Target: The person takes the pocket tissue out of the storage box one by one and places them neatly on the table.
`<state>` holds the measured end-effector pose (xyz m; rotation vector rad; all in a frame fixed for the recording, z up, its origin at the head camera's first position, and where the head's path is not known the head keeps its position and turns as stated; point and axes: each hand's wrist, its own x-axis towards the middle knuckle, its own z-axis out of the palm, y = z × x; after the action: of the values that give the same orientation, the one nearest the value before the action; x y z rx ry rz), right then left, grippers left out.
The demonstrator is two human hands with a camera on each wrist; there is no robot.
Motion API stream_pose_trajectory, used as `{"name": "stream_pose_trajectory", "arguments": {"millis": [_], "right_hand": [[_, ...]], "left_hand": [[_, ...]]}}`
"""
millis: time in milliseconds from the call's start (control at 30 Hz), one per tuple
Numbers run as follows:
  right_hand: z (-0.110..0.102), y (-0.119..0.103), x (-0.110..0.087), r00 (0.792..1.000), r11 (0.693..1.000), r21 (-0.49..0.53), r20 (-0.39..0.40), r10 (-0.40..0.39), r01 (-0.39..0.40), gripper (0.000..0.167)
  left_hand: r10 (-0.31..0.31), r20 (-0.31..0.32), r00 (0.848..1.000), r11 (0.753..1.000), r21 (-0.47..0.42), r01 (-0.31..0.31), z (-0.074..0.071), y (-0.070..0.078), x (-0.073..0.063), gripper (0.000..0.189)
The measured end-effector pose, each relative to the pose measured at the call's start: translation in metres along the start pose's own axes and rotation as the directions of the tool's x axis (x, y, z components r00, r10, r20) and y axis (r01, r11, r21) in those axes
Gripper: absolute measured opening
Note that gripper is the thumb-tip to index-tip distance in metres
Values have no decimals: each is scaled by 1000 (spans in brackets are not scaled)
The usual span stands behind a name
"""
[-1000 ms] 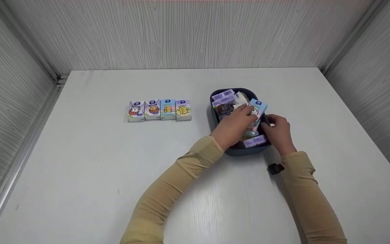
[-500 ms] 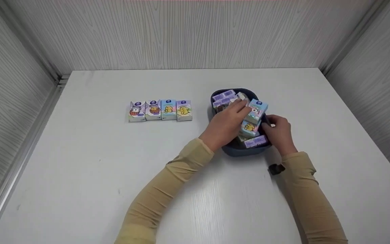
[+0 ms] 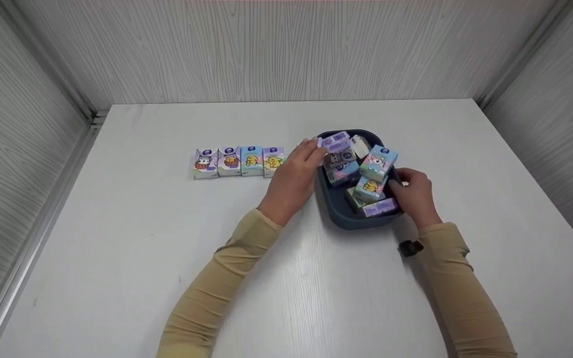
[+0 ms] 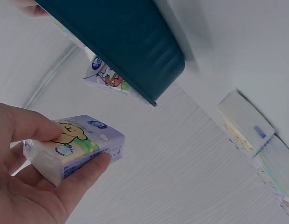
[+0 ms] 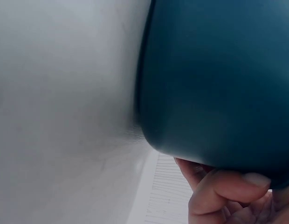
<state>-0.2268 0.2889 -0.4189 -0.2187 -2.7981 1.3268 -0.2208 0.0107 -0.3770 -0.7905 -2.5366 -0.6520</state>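
Observation:
My left hand [image 3: 294, 181] holds a small purple tissue pack [image 4: 81, 144] with a yellow cartoon dog, pinched between thumb and fingers. In the head view the hand hides most of that pack, just left of the dark teal plastic bin [image 3: 334, 206]. Several tissue packs, blue, purple and grey-brown, lie jumbled in the bin, a blue one [image 3: 378, 162] on top. My right hand [image 3: 414, 194] grips the bin's right rim; in the right wrist view its thumb [image 5: 242, 184] lies against the bin wall [image 5: 214, 93].
A row of several tissue packs [image 3: 229, 161] lies side by side on the white table [image 3: 132, 223], left of the bin. The left hand partly covers the row's rightmost purple pack [image 3: 272, 160]. A wood-grain wall [image 3: 286, 49] stands behind the table.
My left hand has come out of the bin and moved left with a purple tissue pack, uncovering the packs inside. My right hand stays at the bin's rim.

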Motion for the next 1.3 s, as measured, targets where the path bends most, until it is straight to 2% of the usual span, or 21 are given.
{"name": "stream_pose_trajectory", "arguments": {"millis": [167, 367, 633, 867, 1100, 1300], "right_hand": [[1, 1, 0, 1000, 1000, -3, -10, -23, 23, 34], [2, 4, -1, 999, 999, 4, -33, -38, 39, 32], [1, 2, 0, 1000, 1000, 2, -14, -16, 16, 34], [1, 2, 0, 1000, 1000, 6, -10, -4, 4, 35], [0, 2, 0, 1000, 1000, 1, -3, 5, -5, 35], [1, 1, -2, 999, 999, -11, -29, -41, 40, 34]], "left_hand": [[-23, 72, 997, 999, 28, 21, 5, -8, -10, 37], [-9, 148, 989, 999, 46, 2, 14, -9, -18, 29], [43, 272, 961, 997, 44, -57, 27, -5, -28, 30], [96, 318, 943, 992, 50, -117, 33, -5, -37, 38], [79, 393, 916, 994, 39, -102, 30, -7, -39, 35], [106, 387, 916, 987, 73, -145, 34, -13, -40, 24]]}}
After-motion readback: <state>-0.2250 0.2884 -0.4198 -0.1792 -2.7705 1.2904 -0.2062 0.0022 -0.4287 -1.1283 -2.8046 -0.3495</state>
